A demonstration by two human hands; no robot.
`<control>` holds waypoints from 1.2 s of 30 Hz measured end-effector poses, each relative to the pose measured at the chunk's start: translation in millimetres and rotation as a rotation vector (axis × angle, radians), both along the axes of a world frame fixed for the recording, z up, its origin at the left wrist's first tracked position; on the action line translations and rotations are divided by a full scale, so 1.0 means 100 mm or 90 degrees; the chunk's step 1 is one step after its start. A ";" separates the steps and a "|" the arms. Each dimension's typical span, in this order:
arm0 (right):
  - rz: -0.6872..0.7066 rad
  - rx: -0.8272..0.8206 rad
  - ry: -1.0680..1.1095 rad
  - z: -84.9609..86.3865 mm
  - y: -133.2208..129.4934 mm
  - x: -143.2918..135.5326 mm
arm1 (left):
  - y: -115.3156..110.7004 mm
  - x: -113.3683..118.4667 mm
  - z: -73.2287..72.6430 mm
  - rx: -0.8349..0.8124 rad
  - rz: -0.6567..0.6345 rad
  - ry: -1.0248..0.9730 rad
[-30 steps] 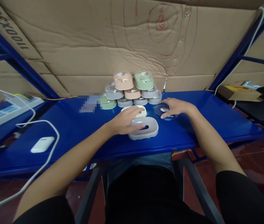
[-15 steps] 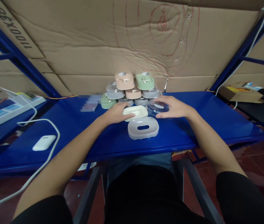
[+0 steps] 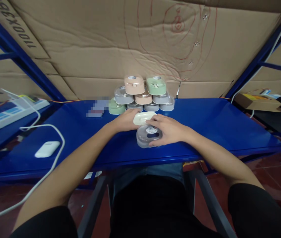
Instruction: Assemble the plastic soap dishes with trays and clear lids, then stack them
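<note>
My left hand (image 3: 127, 120) is closed on the left end of a cream oval soap dish tray (image 3: 142, 118), which is tilted up. My right hand (image 3: 168, 129) grips a clear lid (image 3: 145, 131) with a round label. That lid sits over the grey soap dish base (image 3: 144, 144), whose oval slot shows through it. Whether the lid is fully seated I cannot tell. The right fingertips come close to the cream tray's right end. Just behind both hands stands a stack of lidded soap boxes, among them a peach box (image 3: 134, 86) and a green box (image 3: 156, 86) on top.
On the blue table (image 3: 197, 115), a phone-like flat thing (image 3: 95, 113), partly blurred out, lies left of the stack. Further left are a white earbud case (image 3: 47, 149), a white cable (image 3: 57, 157) and a power strip (image 3: 13, 115). An open carton (image 3: 258, 102) stands at right.
My right hand has brought the clear lid leftward and toward me, onto the grey base. My left hand still holds the cream tray, now tilted up more.
</note>
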State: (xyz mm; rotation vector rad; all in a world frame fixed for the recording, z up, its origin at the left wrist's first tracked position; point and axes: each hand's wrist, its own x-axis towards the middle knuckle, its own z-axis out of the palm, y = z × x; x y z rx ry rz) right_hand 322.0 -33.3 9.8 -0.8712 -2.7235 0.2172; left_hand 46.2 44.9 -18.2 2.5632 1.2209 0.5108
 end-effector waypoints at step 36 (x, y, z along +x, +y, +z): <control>0.023 -0.104 0.009 0.04 0.16 0.31 | -0.02 0.02 -0.05 -0.034 0.010 -0.042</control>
